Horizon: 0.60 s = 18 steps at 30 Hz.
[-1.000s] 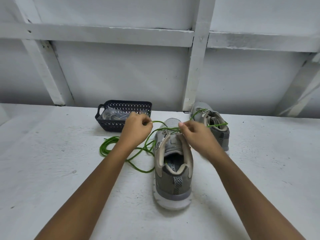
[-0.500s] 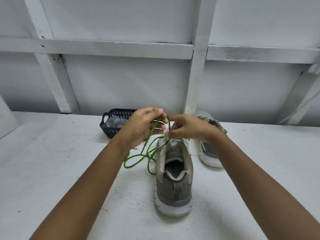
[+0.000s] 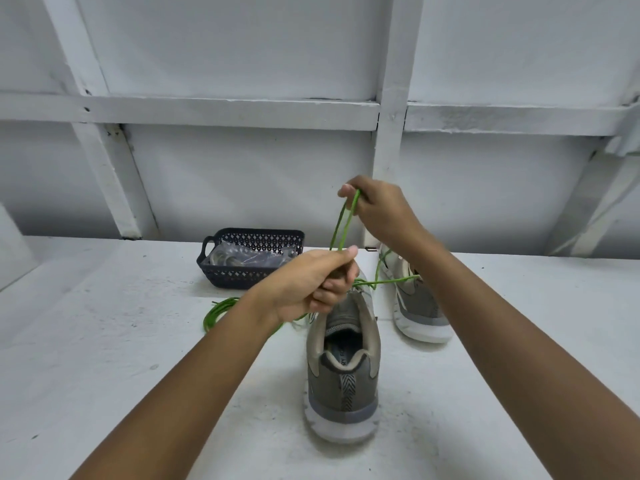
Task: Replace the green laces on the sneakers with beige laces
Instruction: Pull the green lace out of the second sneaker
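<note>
Stage: unlacing, early | right grip (image 3: 381, 213) pinches green lace (image 3: 349, 221) loop at 12 o'clock above near sneaker (image 3: 343, 368) | left grip (image 3: 311, 282) pinches the same lace lower | far sneaker (image 3: 415, 299), 1 o'clock, still green-laced | no beige threaded yet

Green lace (image 3: 341, 220); grey sneaker (image 3: 343, 372); dark lattice basket (image 3: 254, 271).

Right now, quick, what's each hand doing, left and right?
Left hand: closed, gripping the green lace.
Right hand: closed, pinching a loop of the same lace, raised above the left.
</note>
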Tool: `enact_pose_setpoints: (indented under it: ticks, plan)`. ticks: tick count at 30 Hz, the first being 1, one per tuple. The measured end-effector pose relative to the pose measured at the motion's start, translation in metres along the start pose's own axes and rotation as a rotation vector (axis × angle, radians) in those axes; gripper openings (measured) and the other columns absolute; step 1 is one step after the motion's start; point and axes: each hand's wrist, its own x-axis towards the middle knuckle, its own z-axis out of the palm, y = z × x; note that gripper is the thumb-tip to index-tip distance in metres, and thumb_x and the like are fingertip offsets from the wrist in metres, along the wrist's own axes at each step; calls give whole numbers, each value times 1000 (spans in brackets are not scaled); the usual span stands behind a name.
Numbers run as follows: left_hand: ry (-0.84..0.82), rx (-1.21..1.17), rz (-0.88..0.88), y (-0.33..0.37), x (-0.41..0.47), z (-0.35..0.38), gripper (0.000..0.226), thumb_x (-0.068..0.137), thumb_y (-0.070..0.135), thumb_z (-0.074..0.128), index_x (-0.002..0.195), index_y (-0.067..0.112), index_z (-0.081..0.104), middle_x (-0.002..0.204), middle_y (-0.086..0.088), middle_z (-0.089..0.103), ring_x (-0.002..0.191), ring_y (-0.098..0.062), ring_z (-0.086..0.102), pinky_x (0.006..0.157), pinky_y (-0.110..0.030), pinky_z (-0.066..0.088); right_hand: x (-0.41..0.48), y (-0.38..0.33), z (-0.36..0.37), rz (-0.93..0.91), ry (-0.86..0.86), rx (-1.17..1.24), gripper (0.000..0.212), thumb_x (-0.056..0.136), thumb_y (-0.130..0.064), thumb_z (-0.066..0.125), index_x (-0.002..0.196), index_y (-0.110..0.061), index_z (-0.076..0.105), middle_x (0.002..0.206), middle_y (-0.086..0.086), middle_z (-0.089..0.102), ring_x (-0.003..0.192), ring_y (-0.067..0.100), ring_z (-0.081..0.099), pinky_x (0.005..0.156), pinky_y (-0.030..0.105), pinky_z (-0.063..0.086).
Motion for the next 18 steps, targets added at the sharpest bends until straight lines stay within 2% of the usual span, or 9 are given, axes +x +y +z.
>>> enact_pose_setpoints:
  ticks: [2, 4, 6, 8, 9, 11, 14, 16, 18]
  plan:
    - [-158, -99, 39, 10, 3, 2, 38, 93, 38, 45, 62, 16, 49, 48, 7, 25, 37, -2, 21, 38, -15, 13, -5, 3, 2, 22, -54, -5, 21, 97, -12, 46, 101, -3, 65, 87, 0, 62, 80, 14, 50, 73, 30, 38]
    - [-221, -193, 118, 24, 8, 2, 39, 90, 40, 43, 60, 17, 53, 45, 10, 29, 35, -1, 24, 38, -13, 15, -18, 6, 7, 51, -194, 46, 18, 95, -5, 45, 96, -3, 63, 81, 1, 56, 76, 14, 49, 74, 31, 41]
    - [-185, -258, 195, 41, 17, 1, 43, 92, 37, 39, 61, 17, 60, 45, 9, 33, 34, -1, 29, 36, -12, 20, -35, 8, 17, 26, -339, 31, 21, 96, -6, 45, 103, -7, 64, 86, 2, 54, 81, 14, 50, 78, 28, 43]
    - [-84, -292, 237, 54, 26, -6, 48, 95, 33, 35, 66, 15, 69, 50, 5, 47, 40, -5, 43, 36, -15, 35, -47, 14, 32, -16, -396, -68, 23, 98, -22, 46, 102, -15, 67, 103, 5, 53, 100, 20, 51, 91, 33, 42]
    - [-42, -299, 252, 59, 31, -11, 51, 98, 31, 34, 71, 13, 73, 57, 3, 58, 48, -8, 54, 42, -18, 46, -52, 13, 35, -17, -416, -116, 25, 98, -28, 44, 99, -18, 67, 107, 4, 49, 107, 22, 47, 95, 37, 39]
    - [-1, -314, 271, 64, 39, -23, 53, 101, 28, 31, 79, 9, 76, 76, -4, 71, 69, -14, 68, 63, -27, 58, -59, 9, 33, -25, -430, -127, 29, 99, -33, 41, 96, -19, 66, 105, -2, 44, 110, 19, 41, 97, 37, 35]
    - [51, -302, 273, 63, 47, -41, 49, 101, 25, 32, 86, 7, 75, 92, -9, 73, 89, -19, 70, 82, -35, 57, -65, -2, 17, -13, -412, 119, 28, 100, -27, 42, 86, -17, 64, 87, -8, 57, 85, 3, 53, 81, 27, 41]
    - [75, -261, 262, 59, 49, -48, 43, 101, 25, 32, 95, 5, 69, 95, -10, 72, 92, -20, 69, 83, -35, 57, -64, -10, 6, 49, -448, 399, 28, 100, -22, 43, 79, -15, 60, 68, -7, 62, 66, 3, 58, 75, 26, 45]
    - [92, -204, 240, 55, 50, -50, 38, 101, 25, 31, 99, 4, 63, 91, -8, 73, 87, -18, 70, 77, -31, 58, -60, -14, -3, 99, -472, 629, 26, 100, -18, 42, 78, -13, 56, 52, -4, 55, 50, 10, 55, 67, 28, 50]
